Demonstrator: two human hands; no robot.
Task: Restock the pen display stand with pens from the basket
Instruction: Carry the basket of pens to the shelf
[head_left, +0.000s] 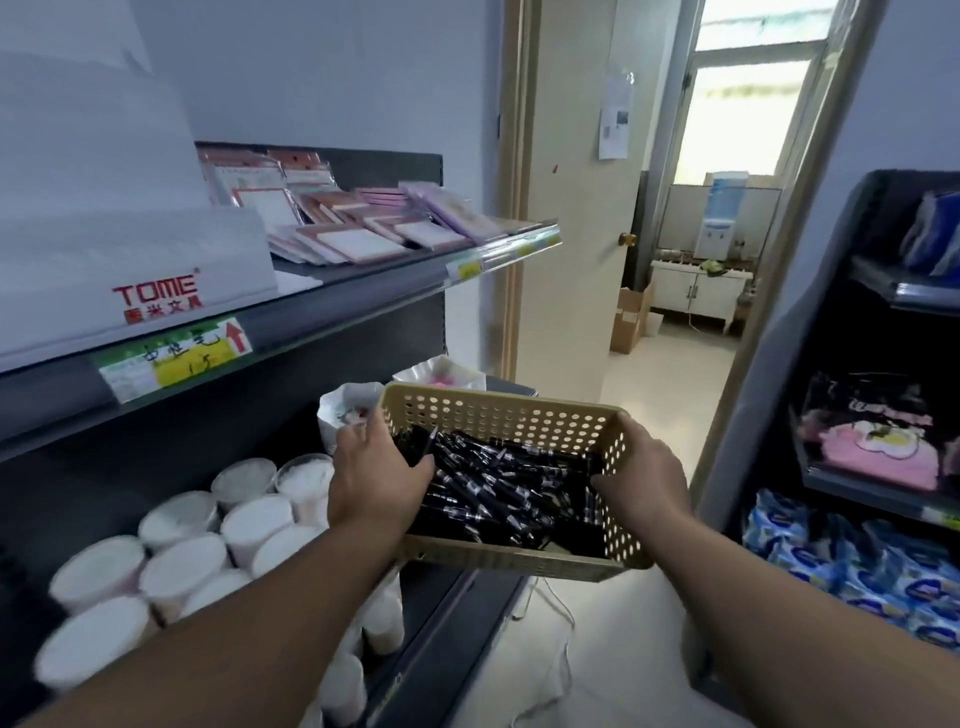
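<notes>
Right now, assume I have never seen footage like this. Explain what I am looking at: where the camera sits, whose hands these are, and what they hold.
There is no machine here. This is one picture from a wide-angle camera worn on a person's head. It looks forward and down, so the two forearms are that person's own. The left hand and the right hand each grip one side of a beige perforated basket, which is full of black pens. To the left is a shop shelf. Its upper level holds a white stand marked TOME and pink notepads. Round white tubs sit on the level below.
</notes>
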